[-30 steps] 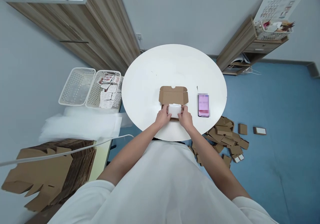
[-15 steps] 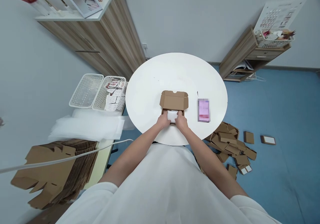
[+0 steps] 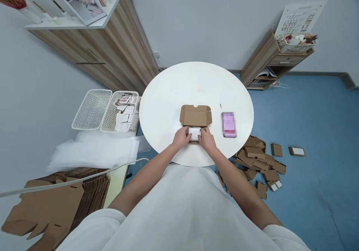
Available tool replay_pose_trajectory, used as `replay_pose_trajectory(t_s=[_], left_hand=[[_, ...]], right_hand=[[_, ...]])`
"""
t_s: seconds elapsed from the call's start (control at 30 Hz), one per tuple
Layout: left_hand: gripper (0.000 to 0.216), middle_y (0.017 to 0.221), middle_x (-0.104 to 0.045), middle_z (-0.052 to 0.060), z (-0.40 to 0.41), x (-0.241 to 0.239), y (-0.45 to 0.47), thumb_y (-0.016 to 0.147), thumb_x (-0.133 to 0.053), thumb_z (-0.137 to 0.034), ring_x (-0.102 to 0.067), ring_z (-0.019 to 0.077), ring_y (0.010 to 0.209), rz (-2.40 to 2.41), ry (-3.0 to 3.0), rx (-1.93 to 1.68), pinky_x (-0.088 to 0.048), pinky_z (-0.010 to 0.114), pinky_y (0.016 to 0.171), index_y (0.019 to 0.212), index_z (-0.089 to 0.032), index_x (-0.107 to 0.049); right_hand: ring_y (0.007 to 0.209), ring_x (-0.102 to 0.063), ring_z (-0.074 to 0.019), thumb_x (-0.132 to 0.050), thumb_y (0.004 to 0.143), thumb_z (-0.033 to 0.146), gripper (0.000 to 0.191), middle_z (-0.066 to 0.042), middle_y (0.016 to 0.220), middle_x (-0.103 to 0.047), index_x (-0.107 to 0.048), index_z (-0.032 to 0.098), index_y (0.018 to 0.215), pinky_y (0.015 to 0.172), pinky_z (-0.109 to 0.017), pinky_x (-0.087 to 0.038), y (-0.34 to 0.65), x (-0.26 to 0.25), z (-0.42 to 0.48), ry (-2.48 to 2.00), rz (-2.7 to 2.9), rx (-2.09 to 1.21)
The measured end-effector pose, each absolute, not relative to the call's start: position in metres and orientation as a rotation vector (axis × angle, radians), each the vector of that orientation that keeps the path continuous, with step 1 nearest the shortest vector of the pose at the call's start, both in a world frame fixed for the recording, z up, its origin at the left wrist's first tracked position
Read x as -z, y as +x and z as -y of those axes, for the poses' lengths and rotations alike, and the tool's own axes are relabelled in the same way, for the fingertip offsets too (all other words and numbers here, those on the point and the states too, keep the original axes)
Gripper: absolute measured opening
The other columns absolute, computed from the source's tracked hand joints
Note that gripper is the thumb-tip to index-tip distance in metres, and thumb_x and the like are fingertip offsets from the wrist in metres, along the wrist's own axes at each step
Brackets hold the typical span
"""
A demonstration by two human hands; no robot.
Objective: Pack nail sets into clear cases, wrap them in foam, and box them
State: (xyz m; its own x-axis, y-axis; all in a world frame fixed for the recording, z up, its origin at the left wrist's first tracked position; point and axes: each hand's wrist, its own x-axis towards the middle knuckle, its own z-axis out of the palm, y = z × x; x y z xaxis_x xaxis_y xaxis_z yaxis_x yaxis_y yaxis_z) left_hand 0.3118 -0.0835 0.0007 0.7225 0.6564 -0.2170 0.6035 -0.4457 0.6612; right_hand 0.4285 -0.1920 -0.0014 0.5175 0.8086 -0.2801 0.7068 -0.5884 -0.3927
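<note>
A small brown cardboard box (image 3: 195,115) stands on the round white table (image 3: 179,94) with its lid flipped back. Inside its tray lies a white packet (image 3: 194,133). My left hand (image 3: 181,138) presses on the packet's left side and my right hand (image 3: 206,139) on its right side, fingers curled over it and the box's front edge. A pink phone (image 3: 228,124) lies flat to the right of the box.
Two white mesh baskets (image 3: 92,109) stand to the left, one with several small cards. White foam sheets (image 3: 95,150) and a stack of flat cardboard blanks (image 3: 56,202) lie at lower left. Several folded boxes (image 3: 258,159) litter the blue floor at right. Wooden cabinets stand behind.
The white packet has gone from above the box's front edge down into the tray. Both hands came closer together over it. The camera view shifted slightly.
</note>
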Motion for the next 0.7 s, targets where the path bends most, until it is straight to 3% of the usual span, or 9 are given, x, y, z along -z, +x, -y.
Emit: replay_pose_trajectory(t_s=[0.17, 0.3, 0.4, 0.57, 0.7], left_hand=[[0.033, 0.100, -0.061, 0.008, 0.047, 0.004, 0.298, 0.079, -0.048, -0.038, -0.059, 0.0156, 0.080, -1.195, 1.883, -0.345, -0.046, 0.029, 0.072, 0.105, -0.017, -0.052], [0.041, 0.105, -0.060, 0.009, 0.017, 0.011, 0.300, 0.082, -0.041, -0.047, -0.062, 0.0144, 0.079, -1.255, 1.620, -0.363, -0.046, 0.028, 0.071, 0.108, -0.017, -0.052], [0.044, 0.106, -0.060, 0.009, 0.004, 0.015, 0.309, 0.082, -0.038, -0.050, -0.063, 0.0146, 0.079, -1.234, 1.537, -0.314, -0.046, 0.027, 0.069, 0.107, -0.018, -0.054], [0.043, 0.099, -0.064, 0.011, -0.001, 0.026, 0.327, 0.074, -0.055, -0.041, -0.062, 0.0160, 0.081, -1.286, 1.523, -0.260, -0.046, 0.029, 0.072, 0.109, -0.015, -0.055], [0.026, 0.085, -0.067, 0.007, 0.002, 0.036, 0.334, 0.073, -0.056, -0.031, -0.062, 0.0164, 0.079, -1.313, 1.566, -0.274, -0.047, 0.031, 0.075, 0.092, -0.016, -0.063]], right_hand=[[0.084, -0.055, -0.0182, -0.042, 0.082, 0.029, 0.029, -0.011, 0.108, -0.053, -0.053, 0.017, 0.107, 0.079, -0.032, -0.041, 0.467, -0.004, 0.202, -2.375, 1.026, -0.487], [0.083, -0.056, -0.0179, -0.043, 0.080, 0.038, 0.034, -0.009, 0.101, -0.060, -0.058, 0.015, 0.099, 0.076, -0.032, -0.043, 0.508, 0.001, 0.199, -2.281, 0.706, -0.690], [0.072, -0.057, -0.0159, -0.040, 0.079, 0.043, 0.037, -0.010, 0.097, -0.062, -0.060, 0.014, 0.091, 0.063, -0.028, -0.046, 0.528, 0.005, 0.189, -2.145, 0.455, -0.896], [0.061, -0.055, -0.0113, -0.047, 0.076, 0.040, 0.032, -0.010, 0.090, -0.064, -0.063, 0.013, 0.083, 0.055, -0.024, -0.045, 0.538, 0.012, 0.166, -2.001, 0.345, -0.962], [0.057, -0.052, -0.0090, -0.049, 0.072, 0.030, 0.026, -0.007, 0.082, -0.065, -0.064, 0.013, 0.086, 0.054, -0.023, -0.044, 0.536, 0.019, 0.152, -2.052, 0.442, -0.917]])
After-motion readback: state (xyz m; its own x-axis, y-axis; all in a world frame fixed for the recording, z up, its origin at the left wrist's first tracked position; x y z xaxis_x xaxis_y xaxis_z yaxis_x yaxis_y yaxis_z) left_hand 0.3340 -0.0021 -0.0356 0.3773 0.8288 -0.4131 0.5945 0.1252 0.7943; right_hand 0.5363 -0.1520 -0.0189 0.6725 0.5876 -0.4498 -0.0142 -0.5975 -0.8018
